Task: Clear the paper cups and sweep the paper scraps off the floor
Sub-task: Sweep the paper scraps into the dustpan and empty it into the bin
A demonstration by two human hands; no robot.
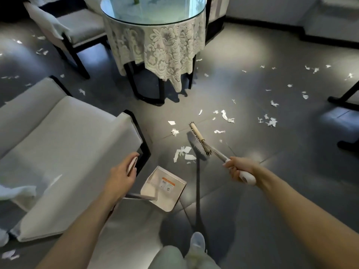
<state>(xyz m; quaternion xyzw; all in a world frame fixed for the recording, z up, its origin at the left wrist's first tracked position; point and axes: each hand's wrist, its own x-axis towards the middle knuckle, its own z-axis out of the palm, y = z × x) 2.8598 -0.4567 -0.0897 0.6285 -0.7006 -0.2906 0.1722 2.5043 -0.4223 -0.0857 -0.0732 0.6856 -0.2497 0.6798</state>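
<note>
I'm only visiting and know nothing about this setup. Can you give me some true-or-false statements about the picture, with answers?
1. The right hand holds the broom by its handle. True.
2. The dustpan is full of paper. False: only a label shows inside it, and the paper scraps lie on the floor.
3. The left hand grips the top of the dustpan's long handle. True.
4. The round table has a bare wooden top. False: it has a glass top over a lace cloth.
5. Paper cups stand beside the dustpan. False: no cups are in view.
</note>
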